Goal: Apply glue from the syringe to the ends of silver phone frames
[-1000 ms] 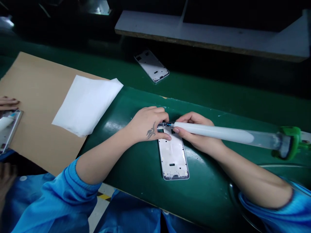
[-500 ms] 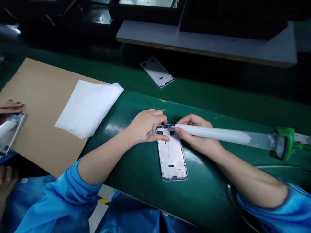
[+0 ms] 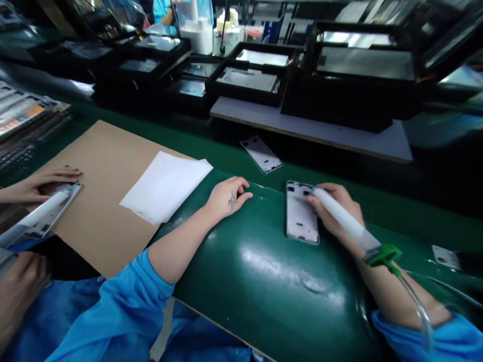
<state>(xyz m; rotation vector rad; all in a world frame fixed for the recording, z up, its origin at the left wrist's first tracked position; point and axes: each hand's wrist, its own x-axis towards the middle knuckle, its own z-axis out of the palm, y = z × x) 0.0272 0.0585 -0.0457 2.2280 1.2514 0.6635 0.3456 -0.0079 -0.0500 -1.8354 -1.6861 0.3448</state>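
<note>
My right hand (image 3: 341,208) is closed around a white dispensing syringe (image 3: 345,217) with a green cap and a clear tube at its rear end. The syringe's tip is by the top right corner of a silver phone frame (image 3: 302,218). My right fingers are close to that corner; whether they also grip the frame I cannot tell. To the left, my left hand (image 3: 230,196) rests over the green table (image 3: 241,291), apart from the frame. Nothing is in it, and its thumb and loosely bent fingers are apart.
Another phone frame (image 3: 262,154) lies further back. On the left are brown cardboard (image 3: 101,196), a white sheet (image 3: 166,186) and a co-worker's hand (image 3: 53,181) at a phone frame with a syringe. Black fixtures (image 3: 252,75) and a shelf board (image 3: 309,128) stand behind.
My left hand has let go of the phone frame. The frame and my right hand with the syringe have shifted right, away from it. The view has tilted up.
</note>
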